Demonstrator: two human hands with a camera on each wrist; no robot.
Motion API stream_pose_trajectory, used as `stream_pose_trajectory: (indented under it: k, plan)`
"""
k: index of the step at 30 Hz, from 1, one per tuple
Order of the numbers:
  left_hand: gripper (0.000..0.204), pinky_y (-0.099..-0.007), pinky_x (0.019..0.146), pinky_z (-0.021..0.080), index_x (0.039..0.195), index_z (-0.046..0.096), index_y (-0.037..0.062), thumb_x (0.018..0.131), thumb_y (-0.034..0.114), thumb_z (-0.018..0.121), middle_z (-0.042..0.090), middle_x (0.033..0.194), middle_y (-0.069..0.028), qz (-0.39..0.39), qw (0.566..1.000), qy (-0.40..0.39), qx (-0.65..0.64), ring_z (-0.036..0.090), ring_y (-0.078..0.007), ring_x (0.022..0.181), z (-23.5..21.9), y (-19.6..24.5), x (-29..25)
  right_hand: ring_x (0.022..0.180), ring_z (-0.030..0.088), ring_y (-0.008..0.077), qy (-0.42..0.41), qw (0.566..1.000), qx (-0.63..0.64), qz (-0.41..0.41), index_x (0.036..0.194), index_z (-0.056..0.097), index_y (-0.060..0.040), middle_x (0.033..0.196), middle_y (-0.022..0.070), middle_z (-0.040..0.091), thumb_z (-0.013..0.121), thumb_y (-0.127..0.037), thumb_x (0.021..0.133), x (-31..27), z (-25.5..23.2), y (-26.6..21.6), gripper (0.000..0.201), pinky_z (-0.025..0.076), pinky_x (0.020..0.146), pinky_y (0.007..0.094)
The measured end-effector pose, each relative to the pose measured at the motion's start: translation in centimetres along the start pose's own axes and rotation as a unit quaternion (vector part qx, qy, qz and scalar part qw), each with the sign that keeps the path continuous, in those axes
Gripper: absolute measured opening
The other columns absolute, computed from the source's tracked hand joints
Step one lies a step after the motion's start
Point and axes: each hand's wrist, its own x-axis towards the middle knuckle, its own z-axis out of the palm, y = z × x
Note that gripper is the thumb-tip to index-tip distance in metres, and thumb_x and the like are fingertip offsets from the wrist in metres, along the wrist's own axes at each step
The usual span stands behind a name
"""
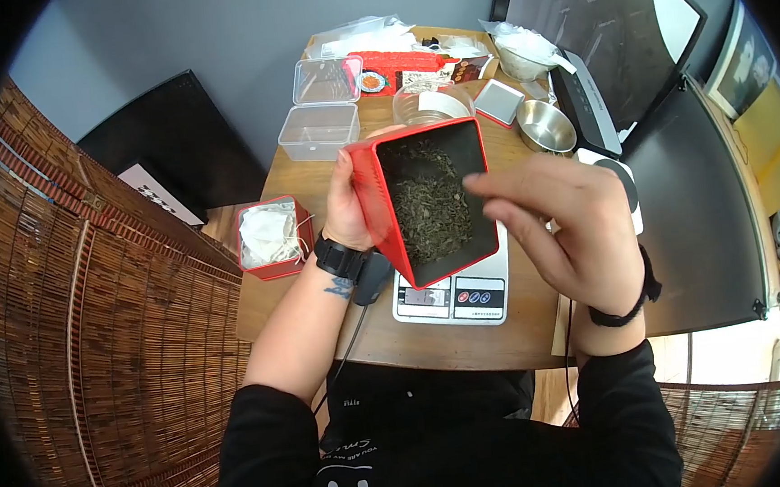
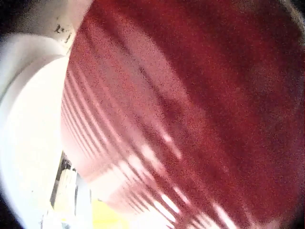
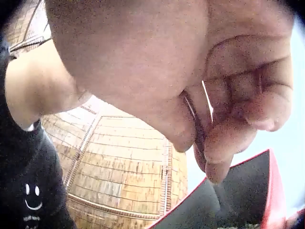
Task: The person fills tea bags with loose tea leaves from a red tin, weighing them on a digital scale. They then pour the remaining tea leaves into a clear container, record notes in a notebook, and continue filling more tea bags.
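Note:
In the head view my left hand (image 1: 348, 212) grips a red square tea tin (image 1: 371, 200) by its left side, thumb near the rim. The tin is tilted with its mouth toward me, and dried tea leaves (image 1: 430, 213) lie inside its dark interior. My right hand (image 1: 587, 221) is at the tin's right rim, index finger and thumb apart, the other fingers bent. The right wrist view has this hand (image 3: 157, 71) over the tin's rim (image 3: 274, 191). The tin's ribbed red wall (image 2: 167, 109) fills the left wrist view. A white kitchen scale (image 1: 454, 316) stands below the tin, partly hidden.
A red box (image 1: 265, 271) with white pouches stands left. Behind are an open clear plastic box (image 1: 318, 133), a glass bowl (image 1: 403, 107), a steel bowl (image 1: 546, 127) and a grey-topped tray (image 1: 499, 102). A monitor (image 1: 610, 20) borders the table at right.

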Motion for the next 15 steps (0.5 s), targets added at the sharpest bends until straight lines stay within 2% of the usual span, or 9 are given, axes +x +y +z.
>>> stream_pose_trajectory:
  k: [1, 3, 5, 7, 8, 10, 11, 13, 15]
  plan:
    - [0.094, -0.051, 0.117, 0.05, 0.153, 0.051, -0.002, 0.101, 0.077, 0.051, 0.061, 0.151, -0.0222, -0.001, 1.0, 0.0, -0.004, 0.062, -0.0344, 0.137, 0.1, 0.0, 0.0, 0.081, 0.073, 0.033, 0.0, 1.0, 0.0, 0.0, 0.108, 0.079, -0.0036, 0.091, 0.0111, 0.074, 0.079, -0.013, 0.093, 0.1, 0.3, 0.0, 0.018, 0.059, 0.071, 0.0426]
    - [0.094, -0.0511, 0.117, 0.05, 0.152, 0.051, -0.0023, 0.101, 0.077, 0.051, 0.061, 0.151, -0.0222, -0.002, 1.0, -0.001, -0.008, 0.061, -0.0344, 0.138, 0.2, -0.1, -0.1, 0.082, 0.074, 0.0321, 0.069, 0.994, -0.079, -0.021, 0.109, 0.078, -0.0038, 0.089, 0.0107, 0.074, 0.079, -0.013, 0.093, 0.4, 1.8, 0.4, 0.019, 0.059, 0.071, 0.0424]
    - [0.095, -0.0513, 0.119, 0.048, 0.152, 0.051, -0.0028, 0.101, 0.077, 0.05, 0.06, 0.152, -0.023, 0.01, 0.999, -0.037, 0.011, 0.061, -0.035, 0.138, 1.1, 0.0, 0.0, 0.083, 0.073, 0.0298, 0.07, 0.993, -0.086, -0.043, 0.11, 0.078, -0.0032, 0.091, 0.0082, 0.075, 0.08, -0.012, 0.091, 0.7, 3.2, 0.6, 0.021, 0.058, 0.071, 0.0406]
    - [0.098, -0.0515, 0.119, 0.048, 0.153, 0.05, -0.0028, 0.1, 0.08, 0.049, 0.059, 0.153, -0.024, 0.009, 1.0, -0.02, 0.015, 0.061, -0.0356, 0.139, 1.3, 0.2, 0.0, 0.083, 0.068, 0.026, 0.036, 0.987, -0.108, -0.11, 0.109, 0.078, -0.0034, 0.092, 0.005, 0.072, 0.081, -0.012, 0.087, 1.0, 3.9, 0.4, 0.024, 0.057, 0.073, 0.0378]
    - [0.091, -0.0523, 0.116, 0.051, 0.155, 0.049, 0.0014, 0.102, 0.075, 0.047, 0.061, 0.15, -0.0239, -0.004, 1.0, -0.008, 0.0, 0.063, -0.0374, 0.134, 1.0, 0.4, -0.1, 0.083, 0.063, 0.0233, 0.004, 0.985, -0.103, -0.135, 0.11, 0.078, -0.0036, 0.091, 0.0029, 0.068, 0.081, -0.013, 0.083, 0.9, 4.1, 0.4, 0.029, 0.055, 0.073, 0.0356]
    - [0.075, -0.0525, 0.11, 0.057, 0.155, 0.05, 0.0053, 0.106, 0.062, 0.045, 0.064, 0.146, -0.0244, -0.015, 0.999, 0.004, -0.033, 0.068, -0.0406, 0.127, 1.1, 0.6, -0.2, 0.082, 0.064, 0.0244, -0.017, 0.988, -0.074, -0.136, 0.112, 0.079, -0.005, 0.096, 0.0035, 0.072, 0.084, -0.013, 0.08, 0.7, 3.8, 0.2, 0.033, 0.056, 0.072, 0.0359]
    - [0.075, -0.0525, 0.11, 0.057, 0.155, 0.05, 0.0053, 0.106, 0.062, 0.045, 0.064, 0.146, -0.0244, -0.016, 0.999, 0.004, -0.033, 0.068, -0.0406, 0.127, 1.3, 0.6, -0.2, 0.08, 0.065, 0.0255, -0.037, 0.989, -0.045, -0.138, 0.115, 0.08, -0.0065, 0.1, 0.004, 0.075, 0.087, -0.012, 0.077, 0.6, 3.6, 0.2, 0.038, 0.056, 0.071, 0.0362]
    - [0.101, -0.0535, 0.119, 0.049, 0.155, 0.047, -0.0016, 0.098, 0.081, 0.052, 0.056, 0.155, -0.0254, -0.004, 1.0, 0.001, -0.01, 0.06, -0.0379, 0.14, 1.8, 0.7, -0.2, 0.08, 0.065, 0.0257, -0.039, 0.989, -0.037, -0.14, 0.112, 0.081, -0.0062, 0.097, 0.0051, 0.075, 0.087, -0.012, 0.078, 0.5, 2.5, 0.3, 0.036, 0.056, 0.07, 0.036]
    - [0.101, -0.0536, 0.119, 0.049, 0.155, 0.047, -0.0016, 0.098, 0.082, 0.052, 0.056, 0.155, -0.0256, -0.011, 1.0, -0.005, -0.021, 0.059, -0.0378, 0.141, 1.4, 0.6, -0.1, 0.078, 0.065, 0.0267, -0.015, 0.993, -0.004, -0.117, 0.109, 0.081, -0.0058, 0.092, 0.0068, 0.074, 0.087, -0.012, 0.078, 0.4, 1.3, 0.3, 0.032, 0.055, 0.069, 0.0362]
